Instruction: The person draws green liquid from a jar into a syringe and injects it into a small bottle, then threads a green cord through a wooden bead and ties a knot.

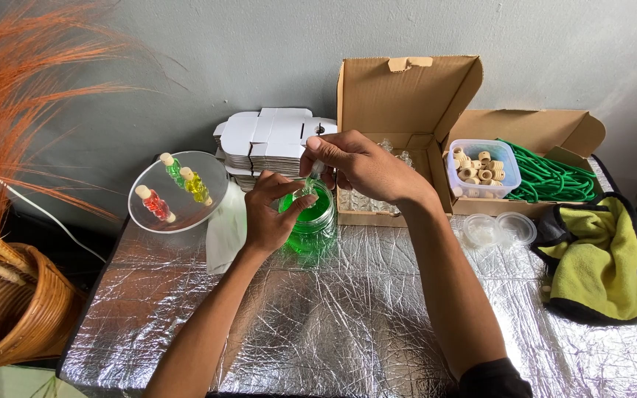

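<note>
My left hand [270,214] grips a small clear glass bottle [305,188] just above a jar of green liquid [312,221] on the foil-covered table [348,317]. My right hand [355,166] pinches a thin dropper [317,169] over the bottle's mouth. The bottle's lower part is hidden by my left fingers. A clear round dish [178,193] to the left holds three small corked bottles filled with green, yellow and red liquid.
An open cardboard box [399,110] with empty glass bottles stands behind the jar. Flat white boxes [270,136] are stacked at the back. To the right: a tub of cork stoppers [481,168], green cord [551,177], clear lids [497,228], a yellow-black cloth [602,254]. A wicker basket [5,309] sits far left.
</note>
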